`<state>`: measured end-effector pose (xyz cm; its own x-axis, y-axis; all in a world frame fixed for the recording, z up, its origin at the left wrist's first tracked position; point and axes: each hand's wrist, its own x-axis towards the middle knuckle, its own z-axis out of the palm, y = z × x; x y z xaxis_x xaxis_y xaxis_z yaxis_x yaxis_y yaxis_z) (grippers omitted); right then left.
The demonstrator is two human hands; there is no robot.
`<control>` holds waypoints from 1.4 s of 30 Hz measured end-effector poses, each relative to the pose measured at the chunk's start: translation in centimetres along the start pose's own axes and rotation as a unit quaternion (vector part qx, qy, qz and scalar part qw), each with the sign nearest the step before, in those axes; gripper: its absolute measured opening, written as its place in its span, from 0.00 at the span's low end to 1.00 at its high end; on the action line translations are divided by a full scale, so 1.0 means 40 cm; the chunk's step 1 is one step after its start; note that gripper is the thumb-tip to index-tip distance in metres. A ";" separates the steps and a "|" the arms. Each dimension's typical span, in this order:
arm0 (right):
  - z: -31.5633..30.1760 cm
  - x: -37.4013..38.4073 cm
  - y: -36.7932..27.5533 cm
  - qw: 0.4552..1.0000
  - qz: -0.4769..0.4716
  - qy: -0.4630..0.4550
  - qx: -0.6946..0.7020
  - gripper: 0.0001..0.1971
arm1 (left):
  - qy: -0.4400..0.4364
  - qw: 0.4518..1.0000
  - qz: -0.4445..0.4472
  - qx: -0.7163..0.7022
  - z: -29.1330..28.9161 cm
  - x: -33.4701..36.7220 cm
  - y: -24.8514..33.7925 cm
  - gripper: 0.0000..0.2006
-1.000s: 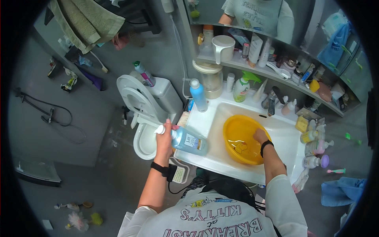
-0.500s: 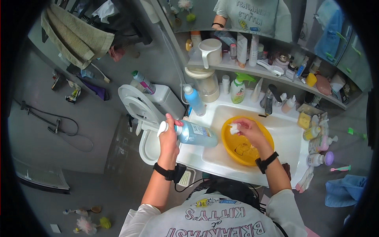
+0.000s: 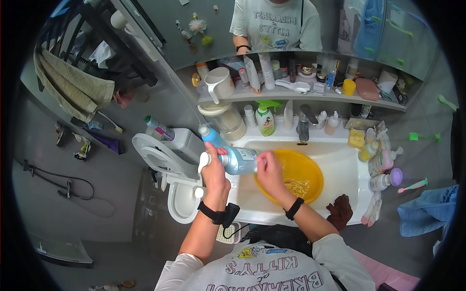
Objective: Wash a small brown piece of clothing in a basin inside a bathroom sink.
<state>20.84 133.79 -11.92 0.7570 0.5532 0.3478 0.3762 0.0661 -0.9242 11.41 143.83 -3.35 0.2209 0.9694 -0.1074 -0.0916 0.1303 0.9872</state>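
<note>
I'm in a bathroom, seemingly a home's: a white sink [image 3: 340, 167] right of centre, a toilet [image 3: 171, 167] left of it, a shower [image 3: 69, 188] far left, toiletries [image 3: 267, 72] crowding the shelf [image 3: 310, 97] under the mirror [image 3: 332, 29] up top.

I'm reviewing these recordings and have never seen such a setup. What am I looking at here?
There is no robot: these are a person's bare hands, each with a black band on the wrist. The view comes from a wide fisheye camera worn on the head, looking down, so straight edges bend. The left hand holds a blue pump bottle near its pump; the right hand is at the bottle's base, its grip unclear. Below sits a yellow basin in a white sink. A brown cloth lies at the sink's near edge.
</note>
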 end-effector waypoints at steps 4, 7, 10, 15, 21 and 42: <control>0.011 -0.025 -0.124 0.987 -0.150 -0.057 0.011 0.04 | -0.003 1.000 -0.020 -0.011 0.019 -0.012 -0.002 0.22; 0.005 0.029 -0.003 0.998 0.036 0.044 0.011 0.04 | -0.013 0.999 -0.028 -0.020 0.052 -0.031 0.021 0.22; -0.017 0.024 -0.021 0.998 -0.061 0.032 0.012 0.03 | -0.017 0.999 -0.017 -0.029 0.067 -0.039 0.021 0.23; -0.023 0.038 -0.030 0.998 -0.056 0.041 0.005 0.04 | -0.005 0.996 -0.073 -0.044 0.077 -0.057 0.028 0.22; -0.023 0.027 -0.070 0.981 -0.194 0.005 -0.024 0.02 | -0.002 0.998 -0.031 -0.054 0.080 -0.046 0.016 0.21; -0.038 0.039 -0.138 0.975 -0.211 -0.052 -0.045 0.14 | 0.007 0.995 -0.087 -0.052 0.080 -0.071 0.019 0.20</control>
<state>20.77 133.01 -6.04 0.4671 0.5744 0.6723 0.6923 0.2354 -0.6821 13.81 140.52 -1.91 0.2292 0.9331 -0.2770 -0.1530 0.3156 0.9365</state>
